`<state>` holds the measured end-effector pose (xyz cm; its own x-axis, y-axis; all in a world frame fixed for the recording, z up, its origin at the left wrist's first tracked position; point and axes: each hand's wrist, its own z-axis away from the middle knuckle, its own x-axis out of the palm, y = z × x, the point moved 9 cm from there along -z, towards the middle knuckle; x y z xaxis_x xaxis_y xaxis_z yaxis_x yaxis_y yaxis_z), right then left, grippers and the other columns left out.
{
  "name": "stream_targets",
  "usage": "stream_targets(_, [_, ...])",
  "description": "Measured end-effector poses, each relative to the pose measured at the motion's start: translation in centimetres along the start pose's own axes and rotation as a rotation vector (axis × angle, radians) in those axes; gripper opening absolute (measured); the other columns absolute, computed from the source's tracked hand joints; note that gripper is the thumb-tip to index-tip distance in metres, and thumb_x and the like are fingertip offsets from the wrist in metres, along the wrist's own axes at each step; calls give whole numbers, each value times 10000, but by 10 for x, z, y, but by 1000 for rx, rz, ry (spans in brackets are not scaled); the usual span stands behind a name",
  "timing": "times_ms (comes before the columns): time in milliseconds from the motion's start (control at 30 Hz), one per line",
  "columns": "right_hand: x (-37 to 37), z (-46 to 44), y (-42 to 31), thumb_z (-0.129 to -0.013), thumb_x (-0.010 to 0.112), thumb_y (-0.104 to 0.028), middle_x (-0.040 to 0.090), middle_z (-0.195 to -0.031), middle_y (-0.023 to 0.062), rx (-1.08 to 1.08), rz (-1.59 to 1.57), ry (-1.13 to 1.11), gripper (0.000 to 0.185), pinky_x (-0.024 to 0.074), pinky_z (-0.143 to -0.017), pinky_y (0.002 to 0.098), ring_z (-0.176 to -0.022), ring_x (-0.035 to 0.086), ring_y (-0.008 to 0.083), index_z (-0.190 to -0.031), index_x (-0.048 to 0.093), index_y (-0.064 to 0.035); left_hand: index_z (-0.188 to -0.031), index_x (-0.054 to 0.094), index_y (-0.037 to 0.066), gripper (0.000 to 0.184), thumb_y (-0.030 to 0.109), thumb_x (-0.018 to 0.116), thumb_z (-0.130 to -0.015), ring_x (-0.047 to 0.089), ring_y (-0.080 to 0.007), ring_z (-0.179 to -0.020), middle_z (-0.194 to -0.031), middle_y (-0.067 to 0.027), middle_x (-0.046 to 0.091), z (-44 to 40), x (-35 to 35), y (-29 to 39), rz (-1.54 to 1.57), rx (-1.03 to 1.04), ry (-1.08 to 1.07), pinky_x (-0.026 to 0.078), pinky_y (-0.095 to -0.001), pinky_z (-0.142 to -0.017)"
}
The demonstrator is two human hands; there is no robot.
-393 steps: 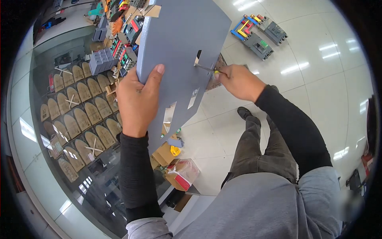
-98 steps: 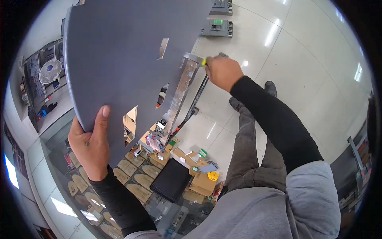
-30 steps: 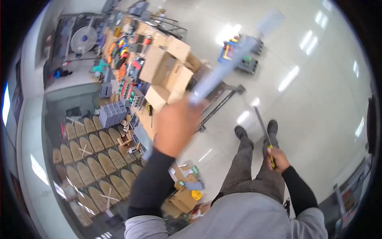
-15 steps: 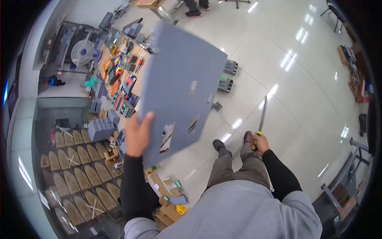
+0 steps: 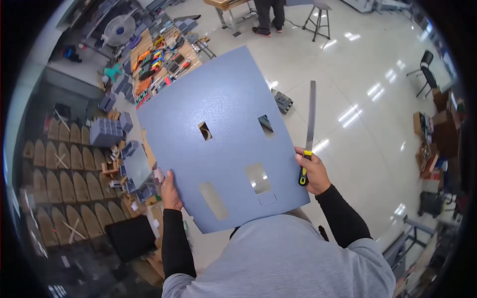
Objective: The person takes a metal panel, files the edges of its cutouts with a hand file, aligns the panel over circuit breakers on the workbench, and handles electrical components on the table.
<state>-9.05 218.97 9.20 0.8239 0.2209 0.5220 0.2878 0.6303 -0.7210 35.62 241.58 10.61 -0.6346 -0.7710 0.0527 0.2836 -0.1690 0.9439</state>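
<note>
A large blue-grey panel (image 5: 233,94) with several rectangular cutouts is held up in front of my body, tilted. My left hand (image 5: 172,192) grips its left edge, with the thumb along the side and the other fingers hidden behind. On the opposite side, my right hand (image 5: 315,173) is closed around the black and yellow handle of a flat file (image 5: 311,114), whose blade points up and away. That hand is right at the panel's right edge; I cannot tell whether it also supports the panel. A small rectangle is outlined below the lower right cutout.
A workbench (image 5: 196,58) with scattered hand tools lies beyond the panel at the left. Grey boxes (image 5: 107,131) stand nearer on the left. A dark device (image 5: 283,102) sits on the floor behind the panel. Another person's legs (image 5: 269,17) and a stool (image 5: 318,22) are farther off.
The panel has swung to face me and come lower and closer to my body. My right hand has raised the file from near my feet to the panel's right edge.
</note>
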Motion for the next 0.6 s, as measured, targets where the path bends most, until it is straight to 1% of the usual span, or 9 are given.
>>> stream_targets(133, [-5,8,0,-994,701,-188,645,-1251,111,-25,69,65,489,474,-1047,327,-1170,601,175,-1387,559,66,-1279,640,-9,545,487,607,-1055,663,-195,-1097,-1227,-93,695,11,-1,-3,-14,43,22,520,-365,-979])
stream_targets(233, [3,16,-8,-992,703,-188,643,-1237,106,-40,69,70,481,473,-1046,325,-1156,603,173,-1376,563,66,-1249,656,-9,541,492,611,-1051,672,-191,-1066,-1185,-91,709,13,-1,2,-2,68,14,527,-361,-957])
stream_targets(267, [3,17,-8,-999,688,-171,645,-1234,108,-44,66,69,461,490,-1038,333,-1146,617,178,-1377,556,59,-1225,666,-5,526,488,621,-1047,677,-184,-1040,-1154,-85,715,14,-1,5,13,74,25,527,-360,-950])
stream_targets(333, [2,15,-9,-1015,657,-138,649,-1227,114,-62,56,68,424,524,-1020,348,-1125,644,190,-1379,542,45,-1280,640,7,550,499,638,-1035,665,-190,-1088,-1203,-80,699,8,-13,-4,28,35,-5,520,-369,-974])
stream_targets(367, [2,16,-10,-1006,673,-148,647,-1224,109,-62,61,75,435,510,-1026,341,-1131,632,182,-1374,551,50,-1307,627,12,566,505,646,-1029,659,-192,-1112,-1228,-77,691,7,-11,-3,35,21,-20,516,-374,-986])
stream_targets(433, [5,16,-10,-989,706,-169,642,-1218,98,-64,66,81,460,483,-1038,327,-1143,609,167,-1364,569,60,-1306,624,23,567,510,664,-1017,663,-189,-1111,-1231,-73,690,10,-8,1,55,26,-29,518,-368,-984])
stream_targets(500, [10,17,-13,-985,711,-159,647,-1216,99,-63,54,78,459,495,-1034,329,-1131,621,167,-1365,569,57,-1309,622,31,565,510,670,-1012,666,-187,-1109,-1231,-71,691,12,-7,7,62,36,-25,521,-363,-981])
stream_targets(600, [13,19,-13,-985,711,-157,652,-1209,100,-66,36,72,453,500,-1032,328,-1125,628,169,-1363,572,50,-1283,639,6,552,493,660,-1024,664,-179,-1100,-1217,-76,698,18,-2,18,67,59,-10,515,-359,-989])
